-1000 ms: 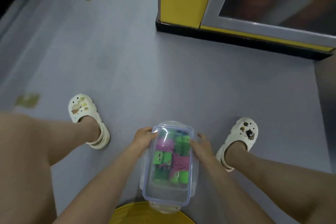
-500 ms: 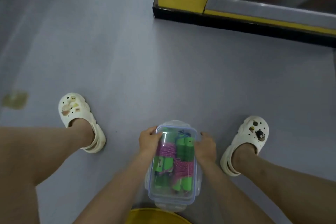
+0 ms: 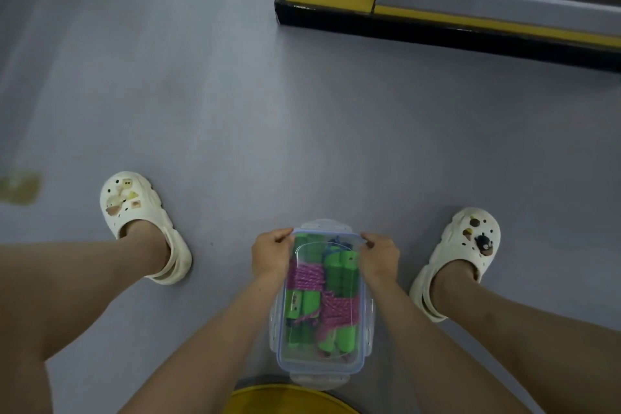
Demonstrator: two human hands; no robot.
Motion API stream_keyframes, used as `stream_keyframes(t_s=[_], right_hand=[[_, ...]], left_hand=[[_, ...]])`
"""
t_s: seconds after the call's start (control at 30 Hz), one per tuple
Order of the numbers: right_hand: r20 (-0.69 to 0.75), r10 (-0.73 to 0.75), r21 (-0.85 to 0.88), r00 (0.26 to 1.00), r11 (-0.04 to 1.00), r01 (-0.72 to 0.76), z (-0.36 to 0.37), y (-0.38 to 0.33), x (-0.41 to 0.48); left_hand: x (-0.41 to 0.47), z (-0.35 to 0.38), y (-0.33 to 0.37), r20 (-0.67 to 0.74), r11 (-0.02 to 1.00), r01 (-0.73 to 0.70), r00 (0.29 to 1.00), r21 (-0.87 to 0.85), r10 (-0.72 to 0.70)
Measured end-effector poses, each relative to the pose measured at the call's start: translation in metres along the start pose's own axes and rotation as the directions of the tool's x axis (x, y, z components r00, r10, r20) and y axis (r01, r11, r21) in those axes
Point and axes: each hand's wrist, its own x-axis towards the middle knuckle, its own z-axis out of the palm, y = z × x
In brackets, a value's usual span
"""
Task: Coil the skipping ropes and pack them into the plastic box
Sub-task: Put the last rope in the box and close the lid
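Fingers (image 3: 281, 236): left hand (image 3: 270, 254), right hand (image 3: 379, 255) grip box (image 3: 319, 367).

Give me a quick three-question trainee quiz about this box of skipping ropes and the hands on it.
1. True or false: the lid sits on the plastic box.
2. Where do the left hand and right hand grip it? A far corners, B near end, C underneath.
3. Fill in: the skipping ropes have ___ cord and green handles.
Key: 1 true; 2 A; 3 pink.
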Motion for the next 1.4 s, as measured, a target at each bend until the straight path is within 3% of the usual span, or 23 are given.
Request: stream_keyframes(t_s=[0.23, 0.37, 0.7, 0.77, 0.83, 0.9, 0.97, 1.07, 1.27, 1.4], right_hand=[[-0.032, 0.063, 0.054, 0.997, 0.997, -0.061, 0.0, 0.0, 0.006], [-0.073, 0.088, -0.001, 0.993, 0.996, -0.088, 0.005, -0.002, 0.006], [-0.014, 0.072, 0.117, 0.997, 0.991, -0.069, -0.001, -0.003, 0.015], [0.004, 0.046, 0.061, 0.999, 0.997, -0.046, -0.001, -0.005, 0.013], [0.017, -0.083, -0.148, 0.996, 0.985, 0.085, 0.003, -0.005, 0.007], [0.064, -0.294, -0.366, 0.954, 0.882, 0.297, 0.009, -0.007, -0.001], [0.189, -0.4, -0.458, 0.897, 0.772, 0.441, 0.014, -0.009, -0.008], [0.383, -0.362, -0.527, 0.85, 0.67, 0.523, 0.021, -0.006, -0.016], [0.437, -0.27, -0.506, 0.858, 0.715, 0.483, 0.028, -0.005, -0.01], [0.39, -0.273, -0.492, 0.879, 0.746, 0.45, 0.031, -0.008, -0.008]], left_hand=[[0.001, 0.005, -0.002, -0.06, 0.999, -0.012, 0.998, 0.041, 0.014], [0.005, 0.004, 0.001, -0.053, 0.999, 0.013, 0.999, 0.041, -0.011], [0.015, 0.0, 0.004, 0.015, 0.994, 0.104, 0.994, -0.022, -0.104], [0.016, -0.002, 0.004, 0.029, 0.994, 0.111, 0.993, -0.019, -0.11], [0.017, -0.001, 0.003, 0.024, 0.992, 0.121, 0.992, -0.019, -0.121], [0.017, 0.001, 0.003, 0.018, 0.991, 0.129, 0.992, -0.025, -0.129], [0.018, 0.002, 0.004, 0.026, 0.991, 0.131, 0.991, -0.024, -0.131], [0.019, 0.002, 0.003, 0.023, 0.993, 0.121, 0.992, -0.015, -0.12], [0.019, 0.003, 0.002, 0.015, 0.995, 0.099, 0.995, -0.003, -0.099], [0.016, 0.004, 0.002, 0.017, 0.996, 0.035, 0.999, 0.086, -0.036]])
